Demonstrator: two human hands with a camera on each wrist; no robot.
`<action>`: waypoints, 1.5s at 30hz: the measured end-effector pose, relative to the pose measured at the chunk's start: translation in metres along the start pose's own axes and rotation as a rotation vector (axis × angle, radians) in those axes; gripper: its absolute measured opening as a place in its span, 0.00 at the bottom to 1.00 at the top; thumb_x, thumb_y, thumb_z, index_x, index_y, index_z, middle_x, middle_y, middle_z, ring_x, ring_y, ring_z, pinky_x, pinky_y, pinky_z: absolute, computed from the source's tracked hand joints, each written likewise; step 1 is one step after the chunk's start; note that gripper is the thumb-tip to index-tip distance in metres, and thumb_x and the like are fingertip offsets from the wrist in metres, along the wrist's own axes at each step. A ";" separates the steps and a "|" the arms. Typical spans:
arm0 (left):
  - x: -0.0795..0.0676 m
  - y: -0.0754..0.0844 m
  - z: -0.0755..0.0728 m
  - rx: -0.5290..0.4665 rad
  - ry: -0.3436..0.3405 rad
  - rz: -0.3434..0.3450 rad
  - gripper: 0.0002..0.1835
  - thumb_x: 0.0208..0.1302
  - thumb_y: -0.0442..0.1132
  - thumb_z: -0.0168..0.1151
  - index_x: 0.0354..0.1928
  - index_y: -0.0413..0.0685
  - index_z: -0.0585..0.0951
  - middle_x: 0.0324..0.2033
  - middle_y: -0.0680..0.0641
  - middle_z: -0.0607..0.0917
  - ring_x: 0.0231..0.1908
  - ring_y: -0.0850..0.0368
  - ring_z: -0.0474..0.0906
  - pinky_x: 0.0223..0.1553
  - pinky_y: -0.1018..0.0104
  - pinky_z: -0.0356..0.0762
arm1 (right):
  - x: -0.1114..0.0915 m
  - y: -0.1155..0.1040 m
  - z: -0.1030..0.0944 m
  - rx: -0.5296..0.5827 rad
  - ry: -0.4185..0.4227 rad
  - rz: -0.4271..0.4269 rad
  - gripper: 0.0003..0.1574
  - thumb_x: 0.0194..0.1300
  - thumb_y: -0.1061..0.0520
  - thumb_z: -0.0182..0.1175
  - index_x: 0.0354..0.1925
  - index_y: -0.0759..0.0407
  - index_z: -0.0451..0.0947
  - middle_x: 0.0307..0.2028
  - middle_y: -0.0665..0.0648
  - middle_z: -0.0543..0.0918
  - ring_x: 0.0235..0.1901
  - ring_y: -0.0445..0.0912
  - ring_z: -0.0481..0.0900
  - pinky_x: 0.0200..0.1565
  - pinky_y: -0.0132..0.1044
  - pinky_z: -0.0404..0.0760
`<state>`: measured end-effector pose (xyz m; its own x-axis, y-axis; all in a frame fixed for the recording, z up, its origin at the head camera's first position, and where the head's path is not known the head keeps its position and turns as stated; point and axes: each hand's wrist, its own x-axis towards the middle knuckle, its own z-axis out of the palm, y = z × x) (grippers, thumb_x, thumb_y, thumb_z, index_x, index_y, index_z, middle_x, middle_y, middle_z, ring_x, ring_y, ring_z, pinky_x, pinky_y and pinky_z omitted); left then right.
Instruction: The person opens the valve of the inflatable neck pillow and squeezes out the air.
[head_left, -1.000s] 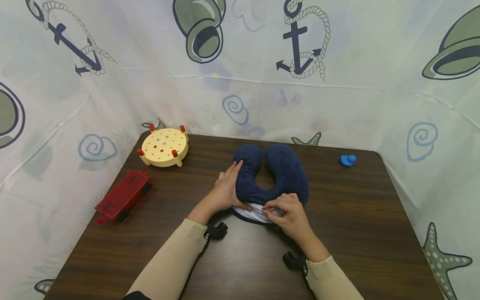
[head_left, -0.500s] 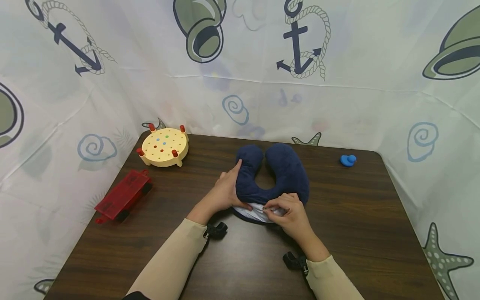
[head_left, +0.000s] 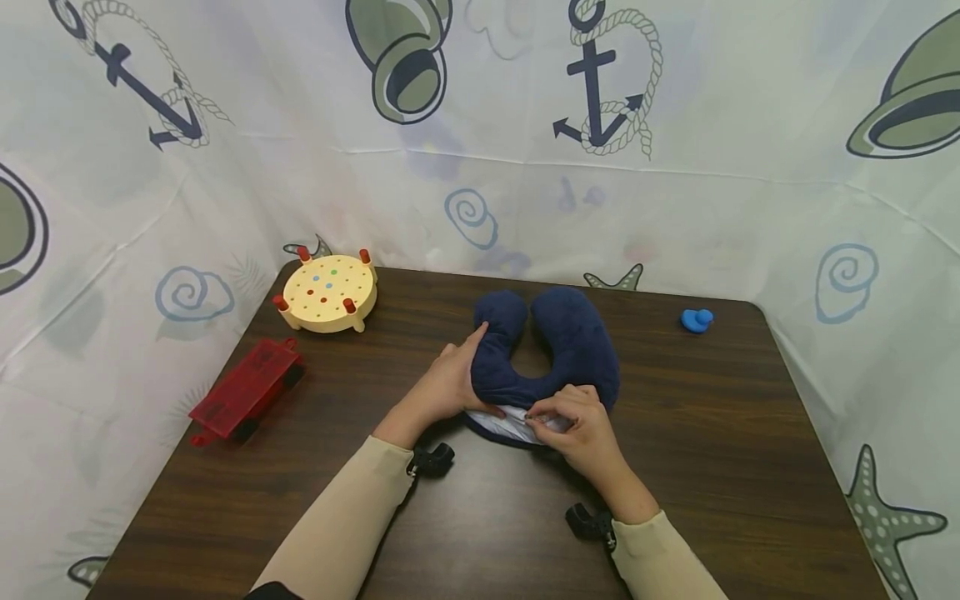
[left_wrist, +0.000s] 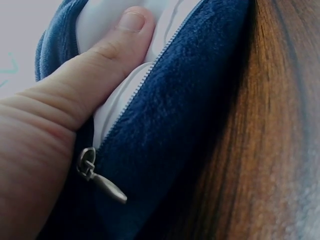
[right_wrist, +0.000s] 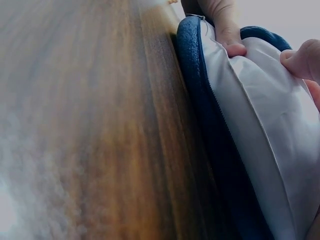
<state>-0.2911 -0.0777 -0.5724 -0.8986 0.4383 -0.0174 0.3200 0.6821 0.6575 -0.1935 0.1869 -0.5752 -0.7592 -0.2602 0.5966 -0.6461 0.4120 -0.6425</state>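
A navy plush U-shaped neck pillow (head_left: 581,342) lies on the table, curve toward me. Its zipper (left_wrist: 131,95) is undone along the near edge, baring a white inner cushion (right_wrist: 255,95). My left hand (head_left: 447,385) grips the pillow's left side, the thumb (left_wrist: 112,50) pressing on the white fabric inside the opening. Below that thumb, in the left wrist view, hangs a silver zipper pull (left_wrist: 107,187). At the opening's right part, my right hand (head_left: 576,423) pinches the white inner fabric between thumb and index finger. Its other fingers are curled against the navy cover.
A dark wood table (head_left: 712,450) carries everything. On its left are a red toy wagon (head_left: 247,389) and a round yellow toy (head_left: 330,292) with red pegs. A small blue rubber duck (head_left: 696,321) sits far right. A printed curtain (head_left: 712,217) hangs behind.
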 end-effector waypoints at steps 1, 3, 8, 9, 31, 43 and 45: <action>0.000 0.000 0.000 0.001 0.000 -0.003 0.87 0.28 0.68 0.94 0.90 0.67 0.46 0.75 0.37 0.77 0.62 0.41 0.74 0.66 0.39 0.78 | 0.000 0.000 0.000 0.000 0.000 -0.002 0.15 0.55 0.64 0.83 0.37 0.45 0.93 0.29 0.40 0.89 0.31 0.35 0.77 0.51 0.35 0.66; -0.001 -0.001 0.000 0.003 0.003 -0.009 0.87 0.28 0.68 0.94 0.90 0.67 0.46 0.74 0.36 0.78 0.61 0.41 0.75 0.66 0.40 0.78 | 0.001 0.000 0.001 0.001 0.001 -0.006 0.15 0.55 0.64 0.83 0.37 0.45 0.93 0.29 0.40 0.89 0.31 0.35 0.77 0.50 0.35 0.66; -0.002 -0.001 0.000 0.004 0.006 -0.007 0.86 0.29 0.67 0.94 0.90 0.66 0.47 0.73 0.35 0.78 0.60 0.41 0.75 0.65 0.40 0.79 | 0.001 0.001 0.002 -0.004 0.003 -0.011 0.16 0.54 0.64 0.83 0.36 0.45 0.93 0.28 0.39 0.88 0.30 0.34 0.76 0.49 0.35 0.65; -0.002 -0.001 0.001 0.002 0.005 -0.008 0.86 0.29 0.67 0.94 0.90 0.66 0.47 0.73 0.35 0.78 0.60 0.42 0.75 0.65 0.40 0.79 | 0.000 0.001 0.003 -0.007 0.004 -0.013 0.15 0.54 0.64 0.83 0.36 0.45 0.93 0.28 0.39 0.87 0.29 0.34 0.76 0.49 0.35 0.65; -0.002 0.001 0.001 -0.015 -0.011 -0.025 0.85 0.29 0.71 0.92 0.89 0.71 0.48 0.73 0.39 0.77 0.58 0.43 0.73 0.62 0.40 0.79 | -0.002 0.003 0.003 -0.053 -0.015 -0.018 0.17 0.54 0.64 0.82 0.36 0.44 0.91 0.27 0.38 0.84 0.30 0.35 0.74 0.50 0.36 0.65; -0.001 0.000 0.001 -0.015 0.011 -0.021 0.83 0.32 0.67 0.93 0.89 0.65 0.50 0.71 0.33 0.78 0.63 0.40 0.76 0.66 0.38 0.79 | -0.001 0.001 0.001 -0.103 -0.050 0.083 0.17 0.58 0.63 0.82 0.41 0.44 0.90 0.34 0.41 0.89 0.39 0.39 0.79 0.52 0.39 0.64; -0.001 0.000 0.001 -0.014 0.009 -0.019 0.82 0.33 0.66 0.93 0.89 0.65 0.51 0.72 0.34 0.78 0.64 0.39 0.76 0.67 0.38 0.79 | 0.000 0.001 0.001 -0.107 -0.051 0.090 0.16 0.58 0.62 0.82 0.41 0.44 0.90 0.35 0.41 0.89 0.40 0.39 0.79 0.51 0.39 0.64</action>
<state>-0.2900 -0.0778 -0.5735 -0.9070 0.4204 -0.0234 0.2989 0.6821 0.6673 -0.1935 0.1866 -0.5762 -0.8184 -0.2609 0.5119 -0.5653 0.5256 -0.6358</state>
